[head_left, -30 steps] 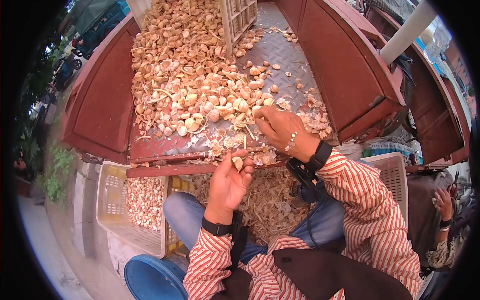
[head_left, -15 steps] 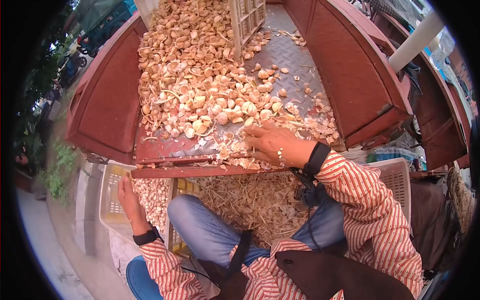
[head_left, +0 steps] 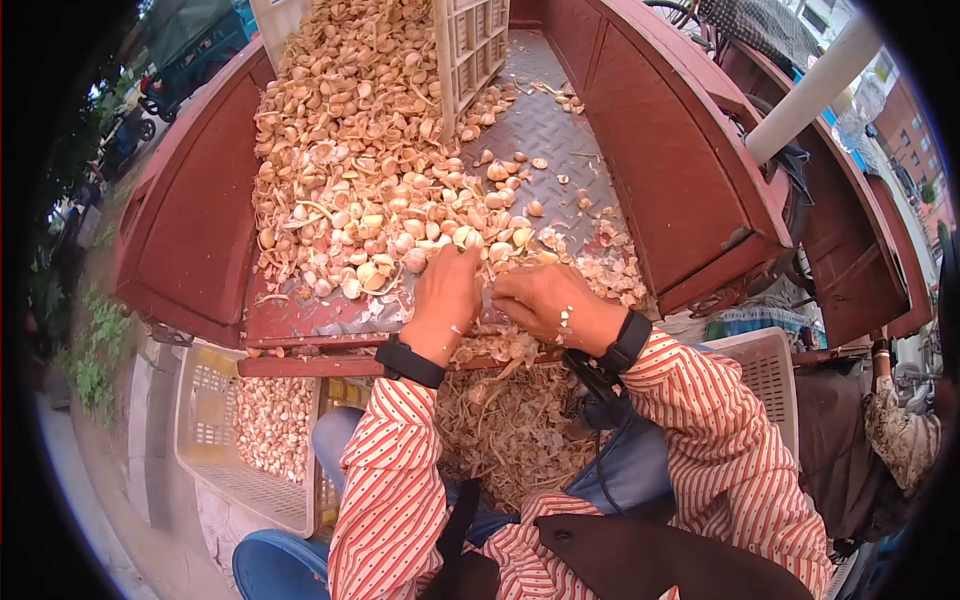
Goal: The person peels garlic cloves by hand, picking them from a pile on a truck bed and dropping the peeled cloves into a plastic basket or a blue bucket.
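A large heap of garlic cloves and broken bulbs (head_left: 350,160) covers the left and middle of a red metal cart bed (head_left: 570,130). At the heap's near edge, my left hand (head_left: 447,300) reaches in with its fingertips among the cloves; its fingers are mostly hidden behind the back of the hand. Close beside it on the right, my right hand (head_left: 555,305) has its fingers curled together over the papery skins near the bed's front edge. What it holds, if anything, is too hidden to make out. Small white flecks stick to both hands.
Below the bed's left front edge, a pale plastic crate (head_left: 210,400) holds many cloves. Skins and stalks (head_left: 510,430) fill the space between my knees. A slatted crate (head_left: 478,50) stands on the bed. Red side panels (head_left: 670,150) flank it, and a blue round stool (head_left: 280,560) is lower left.
My left hand has moved from the lower left crate up to the garlic heap, next to my right hand. My right hand's fingers are more curled. The whole view has shifted slightly.
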Available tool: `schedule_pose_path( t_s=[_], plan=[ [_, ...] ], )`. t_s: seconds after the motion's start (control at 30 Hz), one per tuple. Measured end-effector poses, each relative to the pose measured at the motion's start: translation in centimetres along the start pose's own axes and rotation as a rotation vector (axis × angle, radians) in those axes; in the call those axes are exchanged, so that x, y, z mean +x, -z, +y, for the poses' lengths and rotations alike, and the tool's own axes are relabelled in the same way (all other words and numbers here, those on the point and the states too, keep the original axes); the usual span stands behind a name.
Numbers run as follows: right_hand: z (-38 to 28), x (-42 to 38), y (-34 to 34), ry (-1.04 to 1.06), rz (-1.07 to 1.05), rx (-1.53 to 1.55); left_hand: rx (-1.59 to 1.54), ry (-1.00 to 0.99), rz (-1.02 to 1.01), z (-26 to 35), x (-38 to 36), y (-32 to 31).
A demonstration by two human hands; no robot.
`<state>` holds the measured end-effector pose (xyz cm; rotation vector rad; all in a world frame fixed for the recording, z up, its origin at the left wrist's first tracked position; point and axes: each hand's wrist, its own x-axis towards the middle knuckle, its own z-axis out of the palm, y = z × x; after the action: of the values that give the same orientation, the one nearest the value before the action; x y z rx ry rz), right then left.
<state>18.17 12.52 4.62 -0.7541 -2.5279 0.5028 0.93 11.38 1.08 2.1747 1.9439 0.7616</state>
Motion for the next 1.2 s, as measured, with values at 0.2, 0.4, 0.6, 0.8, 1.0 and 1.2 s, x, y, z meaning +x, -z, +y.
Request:
schedule_pose_path(
  t_s=[0.2, 0.4, 0.6, 0.8, 1.0, 1.2],
  plan=[
    [6.6, 2.6, 0.0, -0.211, 0.057, -0.228, 0.022, -0.009, 0.051, -0.9, -1.6, 1.7],
    [6.5, 3.3, -1.2, -0.173, -0.007, -0.288, -1.084, 0.524, 0.025, -0.2, -3.1, 4.4],
    [4.1, 3.1, -0.4, -0.105, 0.126, -0.172, -1.597, 0.658, -0.086, 0.7, -4.0, 3.2],
    [0.6, 1.8, -1.2, 0.139, 0.132, 0.097, -1.363, 0.517, -0.076, 1.3, -3.6, 2.2],
    [-0.5, 0.1, -0.7, 0.115, 0.156, 0.271, -1.420, 0.456, -0.020, 1.6, -5.6, 2.7],
    [-1.1, -0.9, -0.6, -0.065, -0.050, 0.270, -1.355, 0.430, 0.156, 3.4, -7.7, 2.7]
  ],
)
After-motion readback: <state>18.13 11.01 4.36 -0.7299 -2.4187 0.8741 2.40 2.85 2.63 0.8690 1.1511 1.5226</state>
